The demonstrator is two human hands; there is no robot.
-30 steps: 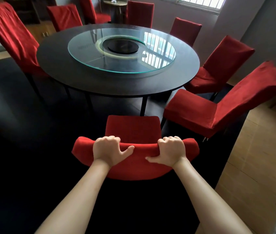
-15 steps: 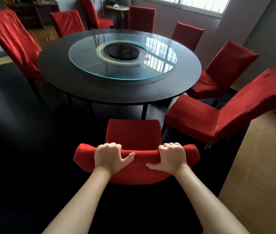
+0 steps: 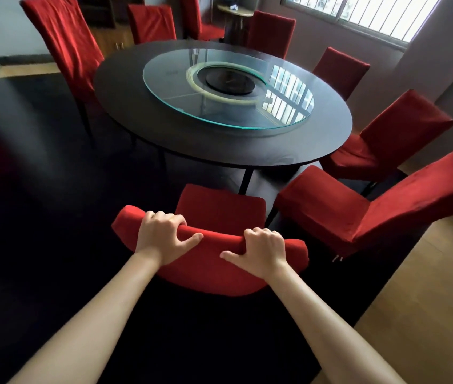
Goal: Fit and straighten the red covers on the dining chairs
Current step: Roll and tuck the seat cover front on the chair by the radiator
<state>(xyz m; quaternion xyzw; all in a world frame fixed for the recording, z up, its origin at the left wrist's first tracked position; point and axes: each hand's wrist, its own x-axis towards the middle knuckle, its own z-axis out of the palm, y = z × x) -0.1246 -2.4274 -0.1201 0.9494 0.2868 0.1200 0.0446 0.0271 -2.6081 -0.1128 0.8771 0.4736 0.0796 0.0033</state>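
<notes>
Head view: A person's left hand [image 3: 164, 239] and right hand [image 3: 261, 252] are both closed over the top edge of the near chair's red cover [image 3: 214, 261], fingers over the front, thumbs behind. The chair faces the round table [image 3: 219, 151]. An uneven pull could bunch or skew the fabric; the far-left chair's cover [image 3: 64, 48] looks creased.

Round dark table [image 3: 164, 128] carries a glass turntable [image 3: 228, 90]; chairs [image 3: 219, 217] stand on seemingly black floor [image 3: 39, 245]
</notes>
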